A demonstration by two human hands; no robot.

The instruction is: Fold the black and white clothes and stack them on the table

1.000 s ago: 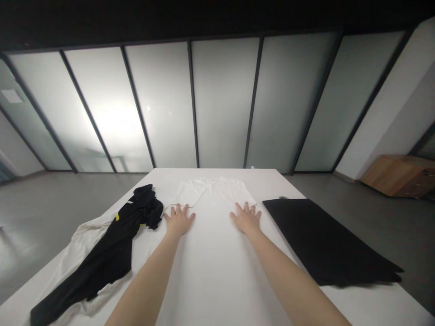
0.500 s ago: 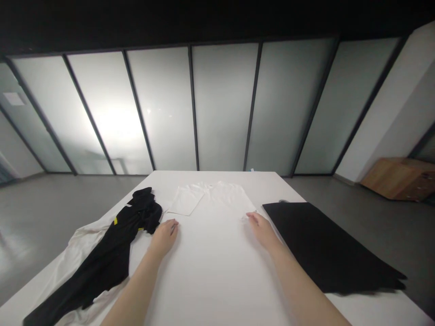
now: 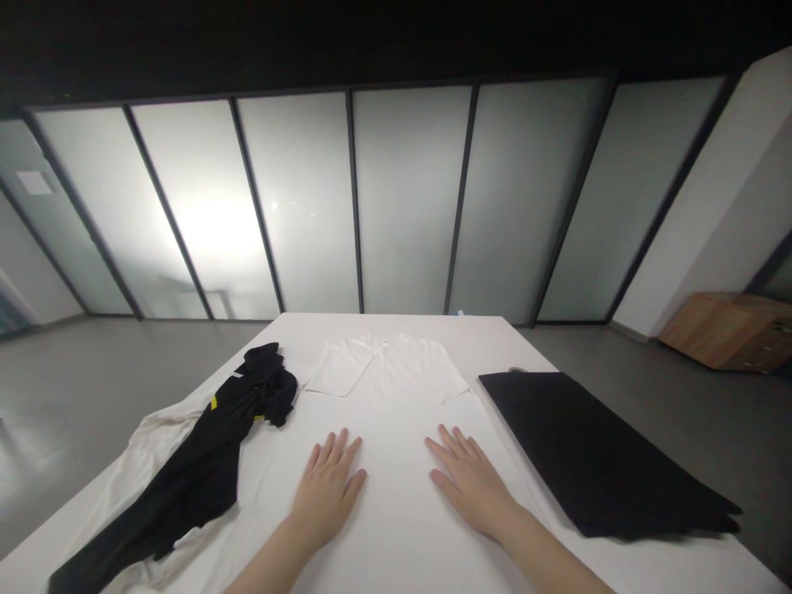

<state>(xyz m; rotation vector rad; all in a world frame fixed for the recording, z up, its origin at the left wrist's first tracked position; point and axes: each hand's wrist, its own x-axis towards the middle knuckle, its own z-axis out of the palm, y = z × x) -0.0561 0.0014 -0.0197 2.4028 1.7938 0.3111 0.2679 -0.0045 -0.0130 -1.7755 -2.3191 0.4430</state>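
Observation:
A white T-shirt (image 3: 402,367) is spread out with its collar and sleeves toward the far end of the table. Its lower part blends into the white tabletop, so its near edge is hard to make out. My left hand (image 3: 330,483) lies palm down with fingers spread, over the left of the shirt's body. Opposite it, my right hand (image 3: 467,478) is also flat and palm down, fingers apart. Neither hand grips anything. Whether the palms press on cloth or bare table at every point I cannot tell.
Along the left side lies a crumpled black garment (image 3: 204,462) with yellow marks, over white cloth (image 3: 148,450). Flat black sheets (image 3: 594,454) are stacked on the right of the white table (image 3: 488,330). A wooden cabinet (image 3: 723,330) stands on the floor beyond, near frosted glass panels (image 3: 408,198).
Both hands have drawn nearer to me and inward from the shirt's sleeve area. My right hand has let go of the right sleeve's edge. The fingers of both have opened flat.

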